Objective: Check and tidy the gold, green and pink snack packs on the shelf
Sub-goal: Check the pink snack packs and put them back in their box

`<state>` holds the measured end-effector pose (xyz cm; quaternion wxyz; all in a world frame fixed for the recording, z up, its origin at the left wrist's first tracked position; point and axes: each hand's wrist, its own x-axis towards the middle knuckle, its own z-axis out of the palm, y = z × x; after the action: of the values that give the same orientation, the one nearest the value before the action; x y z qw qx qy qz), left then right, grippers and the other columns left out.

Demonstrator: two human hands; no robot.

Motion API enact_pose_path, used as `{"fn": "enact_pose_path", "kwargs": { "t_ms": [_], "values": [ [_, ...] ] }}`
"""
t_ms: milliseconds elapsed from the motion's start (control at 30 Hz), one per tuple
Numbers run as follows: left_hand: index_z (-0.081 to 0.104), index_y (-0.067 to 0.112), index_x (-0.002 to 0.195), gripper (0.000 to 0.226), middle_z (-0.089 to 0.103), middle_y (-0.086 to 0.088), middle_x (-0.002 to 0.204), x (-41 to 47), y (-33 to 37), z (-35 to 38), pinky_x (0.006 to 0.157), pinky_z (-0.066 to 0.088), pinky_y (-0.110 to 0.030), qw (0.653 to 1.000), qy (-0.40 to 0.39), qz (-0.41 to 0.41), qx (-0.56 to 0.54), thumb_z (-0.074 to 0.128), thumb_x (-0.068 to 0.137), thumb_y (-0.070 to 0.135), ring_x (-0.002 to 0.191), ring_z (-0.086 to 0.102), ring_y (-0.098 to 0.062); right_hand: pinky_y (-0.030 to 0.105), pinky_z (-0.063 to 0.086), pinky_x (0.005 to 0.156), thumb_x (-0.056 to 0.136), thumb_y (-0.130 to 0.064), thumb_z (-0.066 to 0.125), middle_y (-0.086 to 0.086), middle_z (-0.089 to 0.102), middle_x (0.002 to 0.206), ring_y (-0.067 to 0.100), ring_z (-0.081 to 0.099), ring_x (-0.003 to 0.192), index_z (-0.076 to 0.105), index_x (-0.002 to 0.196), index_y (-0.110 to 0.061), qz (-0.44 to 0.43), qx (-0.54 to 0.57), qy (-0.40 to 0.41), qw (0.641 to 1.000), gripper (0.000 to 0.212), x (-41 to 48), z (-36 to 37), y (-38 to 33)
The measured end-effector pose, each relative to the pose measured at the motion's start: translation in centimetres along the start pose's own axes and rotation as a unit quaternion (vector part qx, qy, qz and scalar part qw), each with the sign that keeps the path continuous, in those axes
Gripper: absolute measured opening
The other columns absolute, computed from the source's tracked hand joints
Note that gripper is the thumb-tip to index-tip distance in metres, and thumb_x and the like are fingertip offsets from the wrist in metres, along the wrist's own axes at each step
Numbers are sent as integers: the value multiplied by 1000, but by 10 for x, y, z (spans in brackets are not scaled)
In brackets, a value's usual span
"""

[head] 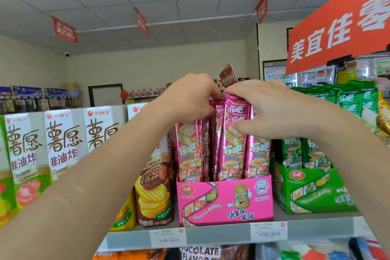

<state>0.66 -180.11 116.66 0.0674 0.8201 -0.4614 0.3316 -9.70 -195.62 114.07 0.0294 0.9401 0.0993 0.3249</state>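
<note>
Pink snack packs [232, 139] stand upright, long axis vertical, in their pink display box [224, 200] at frame centre. Left hand [190, 97] apparently pinches the left tops; right hand [272, 110], fingers curled, grips a middle pack, equally near.

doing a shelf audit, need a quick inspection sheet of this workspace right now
surface: grey shelf edge with two price labels.
job's things: pink snack packs upright in a pink display box; green snack packs in a green display box; gold packs barely visible at far right.
clutter: white snack boxes to the left.
hands: left hand and right hand both gripping pink pack tops.
cables: nothing seen.
surroundings: red hanging sign, drinks fridges behind.
</note>
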Motion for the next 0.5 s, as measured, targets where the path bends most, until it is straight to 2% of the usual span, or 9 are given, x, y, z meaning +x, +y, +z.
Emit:
{"fn": "enact_pose_path", "kwargs": {
  "t_ms": [100, 200, 267, 333, 400, 433, 500],
  "values": [
    [77, 23, 92, 15, 69, 7, 79, 2, 0, 0, 65, 44, -30, 1000, -12, -6, -7, 74, 81, 32, 75, 61, -18, 40, 30, 90, 76, -46, 59, -13, 54, 99, 10, 49, 94, 47, 112, -32, -4, 11, 4, 1000, 40, 5, 1, -4],
    [62, 25, 78, 13, 60, 10, 70, 4, 0, 3, 58, 42, -30, 999, -43, -9, 14, 67, 85, 35, 69, 57, -17, 42, 32, 93, 76, -57, 56, -18, 55, 94, 2, 50, 86, 46, 113, -35, -8, 19, 1, 1000, 44, 8, 1, -9],
    [58, 27, 92, 4, 56, 14, 76, 6, -1, 5, 63, 43, -28, 996, -84, -8, 38, 60, 90, 29, 75, 56, -15, 41, 33, 95, 76, -63, 52, -18, 56, 100, 6, 52, 91, 49, 117, -36, -7, 6, -10, 1000, 50, 8, -3, -8],
    [60, 24, 110, 21, 64, 10, 92, 6, -4, 4, 76, 51, -35, 991, -120, -16, 57, 56, 90, 19, 86, 60, -17, 40, 37, 94, 79, -61, 56, -15, 55, 104, 7, 52, 96, 52, 120, -35, -6, -8, -27, 1000, 49, 7, -7, -4],
    [64, 22, 115, 28, 69, 3, 104, 6, -7, 3, 84, 54, -41, 988, -130, -24, 82, 55, 89, 14, 94, 63, -20, 38, 40, 91, 86, -50, 62, -24, 51, 107, -6, 51, 94, 46, 128, -41, -11, 8, -47, 999, 46, 4, -10, 1],
    [63, 20, 115, 27, 69, 1, 107, 6, -9, 2, 85, 54, -42, 987, -126, -23, 95, 56, 89, 17, 95, 64, -22, 37, 39, 90, 88, -44, 65, -30, 48, 106, -14, 48, 90, 38, 132, -48, -14, 26, -57, 998, 51, 2, -12, 2],
    [58, 18, 116, 27, 66, 0, 107, 7, -10, 3, 84, 53, -41, 987, -111, -25, 115, 58, 92, 28, 93, 61, -23, 38, 38, 93, 89, -37, 66, -36, 46, 109, -14, 45, 92, 29, 132, -59, -24, 43, -72, 996, 60, -2, -14, 1]
  ]
}}
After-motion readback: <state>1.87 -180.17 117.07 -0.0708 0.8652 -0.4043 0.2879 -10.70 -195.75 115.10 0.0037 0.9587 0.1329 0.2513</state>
